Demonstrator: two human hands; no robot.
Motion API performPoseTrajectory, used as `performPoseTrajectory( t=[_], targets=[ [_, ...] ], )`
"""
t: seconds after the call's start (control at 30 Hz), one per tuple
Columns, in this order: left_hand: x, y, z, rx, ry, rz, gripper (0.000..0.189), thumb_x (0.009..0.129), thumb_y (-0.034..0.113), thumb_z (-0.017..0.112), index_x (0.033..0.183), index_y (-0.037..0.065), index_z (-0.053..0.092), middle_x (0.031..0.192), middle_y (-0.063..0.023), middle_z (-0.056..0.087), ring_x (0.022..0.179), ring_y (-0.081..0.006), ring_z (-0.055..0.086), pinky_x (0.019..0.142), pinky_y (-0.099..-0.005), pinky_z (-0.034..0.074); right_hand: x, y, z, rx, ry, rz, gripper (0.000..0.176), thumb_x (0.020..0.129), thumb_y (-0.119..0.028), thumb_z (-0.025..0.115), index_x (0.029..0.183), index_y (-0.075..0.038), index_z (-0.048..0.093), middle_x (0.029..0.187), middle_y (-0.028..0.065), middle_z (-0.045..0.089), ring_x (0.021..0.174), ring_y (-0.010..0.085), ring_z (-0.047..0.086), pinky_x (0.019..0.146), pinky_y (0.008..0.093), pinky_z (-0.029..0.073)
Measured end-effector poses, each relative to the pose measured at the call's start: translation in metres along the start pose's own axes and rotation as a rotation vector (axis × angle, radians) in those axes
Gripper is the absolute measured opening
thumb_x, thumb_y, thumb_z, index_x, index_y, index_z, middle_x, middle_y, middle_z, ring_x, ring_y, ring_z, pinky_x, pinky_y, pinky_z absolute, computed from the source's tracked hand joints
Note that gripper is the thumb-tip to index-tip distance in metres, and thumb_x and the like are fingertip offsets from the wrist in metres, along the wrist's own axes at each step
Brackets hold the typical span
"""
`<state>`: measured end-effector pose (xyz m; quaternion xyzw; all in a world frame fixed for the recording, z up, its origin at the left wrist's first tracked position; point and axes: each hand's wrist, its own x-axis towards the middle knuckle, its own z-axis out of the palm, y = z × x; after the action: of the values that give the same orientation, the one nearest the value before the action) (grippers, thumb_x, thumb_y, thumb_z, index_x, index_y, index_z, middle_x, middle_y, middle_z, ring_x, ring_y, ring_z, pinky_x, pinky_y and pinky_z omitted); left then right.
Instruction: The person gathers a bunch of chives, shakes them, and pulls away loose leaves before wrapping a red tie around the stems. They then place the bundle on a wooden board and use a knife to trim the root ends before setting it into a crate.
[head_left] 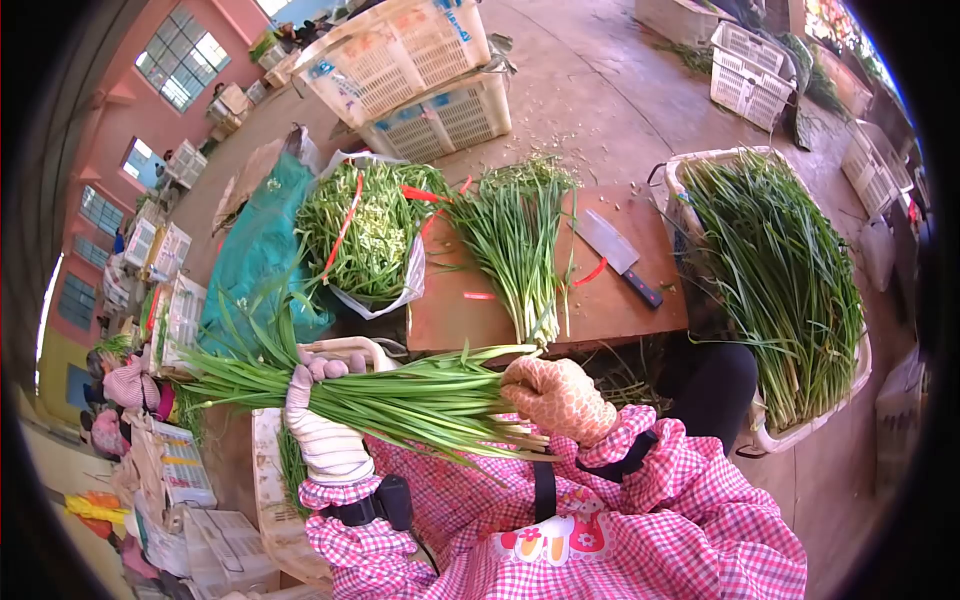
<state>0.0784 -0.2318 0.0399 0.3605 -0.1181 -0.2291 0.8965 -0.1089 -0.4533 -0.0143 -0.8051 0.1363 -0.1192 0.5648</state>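
A long bunch of garlic chives point(400, 395) lies across my lap, leaves to the left and pale stem ends to the right. My left hand point(325, 370), in a light glove, is closed around the leafy part. My right hand point(562, 398), in an orange-patterned glove, has its fingers curled at the stem ends; its fingertips are partly hidden. Beyond my hands, another pile of chives point(520, 240) rests on a brown board point(630, 325). A kitchen knife point(618, 250) with a dark handle lies on that board, right of the pile, near red strips.
At right stands a white crate point(862, 365) packed with long chives. A bag of green trimmings point(360, 230) sits left of the board, beside a teal net sack point(250, 255). Stacked plastic crates point(410, 75) stand behind. Other people and crates are along the left.
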Motion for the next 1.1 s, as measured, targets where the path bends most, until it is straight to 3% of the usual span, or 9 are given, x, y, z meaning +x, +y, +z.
performPoseTrajectory(
  t=[0.13, 0.17, 0.23, 0.6, 0.67, 0.77, 0.83, 0.87, 1.1],
  targets=[
    [-0.014, -0.007, 0.025, 0.156, 0.236, 0.080, 0.010, 0.092, 0.019, 0.054, 0.095, 0.010, 0.056, 0.082, 0.0037, 0.054, 0.084, -0.0127, 0.057, 0.089, -0.0381, 0.049, -0.003, 0.004, 0.011, 0.289, -0.078, 0.238, 0.022, 0.086, -0.024, 0.065, 0.103, -0.010, 0.065, 0.071, 0.0095, 0.067, 0.067, 0.0260, 0.067, 0.064, 0.0370, 0.054],
    [-0.016, -0.009, 0.046, 0.082, 0.340, 0.044, 0.008, 0.090, 0.015, 0.054, 0.087, 0.008, 0.054, 0.076, 0.0062, 0.050, 0.079, -0.0130, 0.055, 0.085, -0.0397, 0.050, -0.004, 0.024, 0.015, 0.129, -0.010, 0.008, 0.025, 0.085, -0.026, 0.066, 0.105, -0.011, 0.064, 0.073, 0.0103, 0.068, 0.069, 0.0272, 0.068, 0.066, 0.0375, 0.054],
    [0.012, -0.009, -0.028, -0.010, -0.428, -0.072, 0.018, 0.097, 0.028, 0.046, 0.094, 0.013, 0.055, 0.085, 0.0084, 0.053, 0.086, -0.0063, 0.053, 0.082, -0.0317, 0.049, -0.003, 0.023, 0.010, -0.190, -0.076, 0.089, 0.033, 0.084, -0.037, 0.064, 0.110, -0.017, 0.064, 0.078, 0.0136, 0.069, 0.074, 0.0334, 0.067, 0.072, 0.0425, 0.054],
    [0.008, -0.026, -0.016, -0.064, 0.065, -0.001, 0.017, 0.091, 0.027, 0.060, 0.084, 0.012, 0.058, 0.076, 0.0000, 0.066, 0.067, -0.0142, 0.064, 0.084, -0.0408, 0.056, -0.006, 0.043, 0.018, -0.249, 0.100, -0.102, 0.026, 0.089, -0.034, 0.060, 0.106, -0.015, 0.063, 0.071, 0.0147, 0.065, 0.069, 0.0328, 0.066, 0.064, 0.0433, 0.052],
    [0.002, -0.026, 0.005, -0.066, -0.178, -0.164, 0.017, 0.091, 0.024, 0.056, 0.079, 0.014, 0.048, 0.083, 0.0018, 0.048, 0.087, -0.0145, 0.046, 0.083, -0.0339, 0.040, -0.009, 0.023, 0.007, -0.055, -0.003, 0.029, 0.022, 0.090, -0.026, 0.064, 0.106, -0.012, 0.063, 0.068, 0.0065, 0.064, 0.052, 0.0145, 0.062, 0.047, 0.0296, 0.051],
    [-0.006, -0.024, 0.016, 0.076, 0.091, -0.152, 0.015, 0.095, 0.017, 0.048, 0.082, 0.016, 0.040, 0.080, 0.0044, 0.030, 0.075, -0.0084, 0.036, 0.081, -0.0251, 0.039, -0.004, 0.036, 0.015, -0.197, 0.125, -0.171, 0.018, 0.086, -0.022, 0.065, 0.100, -0.010, 0.066, 0.071, 0.0099, 0.066, 0.061, 0.0197, 0.066, 0.056, 0.0331, 0.054],
    [-0.006, -0.018, 0.013, 0.013, 0.222, -0.133, 0.022, 0.096, 0.025, 0.047, 0.077, 0.015, 0.044, 0.076, 0.0045, 0.041, 0.072, -0.0096, 0.044, 0.086, -0.0312, 0.046, -0.006, 0.022, 0.011, -0.039, 0.064, -0.028, 0.017, 0.083, -0.025, 0.064, 0.094, -0.013, 0.065, 0.076, 0.0138, 0.066, 0.072, 0.0315, 0.066, 0.067, 0.0404, 0.053],
    [-0.001, -0.014, -0.008, -0.023, -0.070, -0.199, 0.020, 0.095, 0.025, 0.050, 0.079, 0.013, 0.053, 0.076, 0.0026, 0.054, 0.078, -0.0114, 0.055, 0.093, -0.0362, 0.047, -0.007, 0.017, 0.012, 0.122, 0.014, 0.100, 0.017, 0.084, -0.024, 0.063, 0.095, -0.011, 0.065, 0.074, 0.0122, 0.066, 0.070, 0.0276, 0.067, 0.066, 0.0384, 0.053],
    [0.001, -0.004, -0.032, -0.052, 0.013, 0.064, 0.016, 0.092, 0.022, 0.058, 0.091, 0.006, 0.061, 0.094, -0.0078, 0.068, 0.093, -0.0192, 0.065, 0.098, -0.0449, 0.049, -0.017, 0.030, -0.013, 0.875, -0.586, 0.257, 0.016, 0.092, -0.018, 0.062, 0.091, -0.002, 0.060, 0.068, 0.0019, 0.059, 0.057, 0.0099, 0.056, 0.052, 0.0242, 0.046]
  ],
)
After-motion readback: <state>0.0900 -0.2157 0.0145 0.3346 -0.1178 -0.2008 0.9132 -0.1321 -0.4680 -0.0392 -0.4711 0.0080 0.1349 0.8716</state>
